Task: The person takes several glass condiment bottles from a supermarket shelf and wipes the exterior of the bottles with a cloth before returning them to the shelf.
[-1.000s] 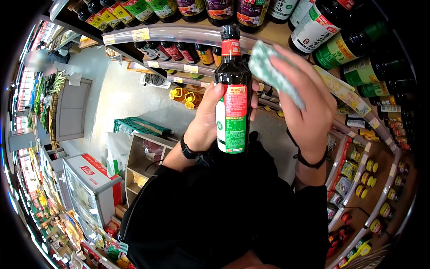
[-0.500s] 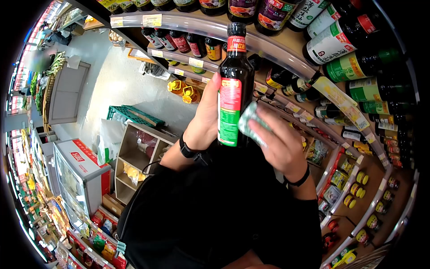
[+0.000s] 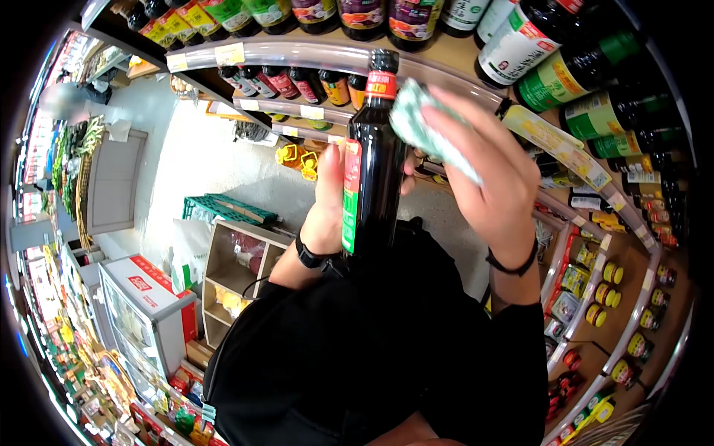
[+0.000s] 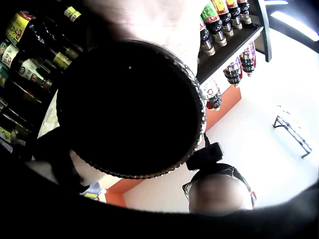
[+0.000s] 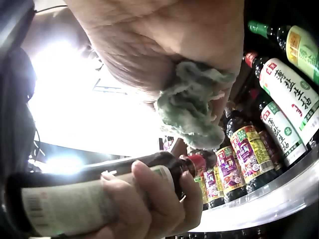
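A dark soy sauce bottle [image 3: 378, 167] with a red neck band and a red-and-green label stands upright before the person's chest in the head view. The left hand [image 3: 327, 204] grips its body, the thumb on the left and fingertips showing on the right. At the bottle's shoulder, the right hand [image 3: 487, 167] holds a crumpled green-and-white cloth [image 3: 428, 126], which overlaps the glass there. The right wrist view shows the cloth [image 5: 192, 107] bunched under the palm and the left fingers [image 5: 149, 194] wrapped round the bottle. The bottle's round base [image 4: 132, 109] fills the left wrist view.
A shelf of sauce bottles [image 3: 312, 13] with a clear price rail [image 3: 297, 56] runs close ahead and curves down the right. Smaller jars [image 3: 610, 297] stand on lower shelves at right. A freezer [image 3: 141, 297], a wooden cubby rack [image 3: 234, 260] and a green crate [image 3: 230, 208] are at left.
The cloth went from beside the bottle's shoulder down to its lower side, then back up to the shoulder. The bottle has turned, its label now facing left and bare dark glass showing.
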Motion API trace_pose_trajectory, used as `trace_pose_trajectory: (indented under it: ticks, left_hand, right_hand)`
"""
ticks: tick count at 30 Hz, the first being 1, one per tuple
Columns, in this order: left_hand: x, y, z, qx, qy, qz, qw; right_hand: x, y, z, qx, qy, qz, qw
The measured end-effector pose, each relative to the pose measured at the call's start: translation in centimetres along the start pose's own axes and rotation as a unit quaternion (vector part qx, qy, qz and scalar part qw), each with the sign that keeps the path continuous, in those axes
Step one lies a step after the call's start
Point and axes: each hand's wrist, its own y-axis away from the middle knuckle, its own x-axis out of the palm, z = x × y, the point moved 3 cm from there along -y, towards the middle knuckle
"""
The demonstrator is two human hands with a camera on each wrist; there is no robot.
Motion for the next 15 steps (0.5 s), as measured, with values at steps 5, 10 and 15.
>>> trace_pose_trajectory:
  ticks: [5,10,15]
  left_hand:
    - [-1.1,0.8,-0.3,-0.003,-0.107,-0.019,0.994]
    - [-1.7,2.1,-0.6,0.067,-0.121,-0.190,0.972]
    - [-2.5,0.8,-2.4,0.046,-0.141,-0.126,0.981]
  right_hand:
    - [3.1,-0.8,-1.1,0.042,-0.030,0.023,0.998]
    - [2.9,2.8,1.0,0.026,-0.020,0.081,0.996]
    - [3.8,6.2,2.2,0.012,-0.069,0.143,0.987]
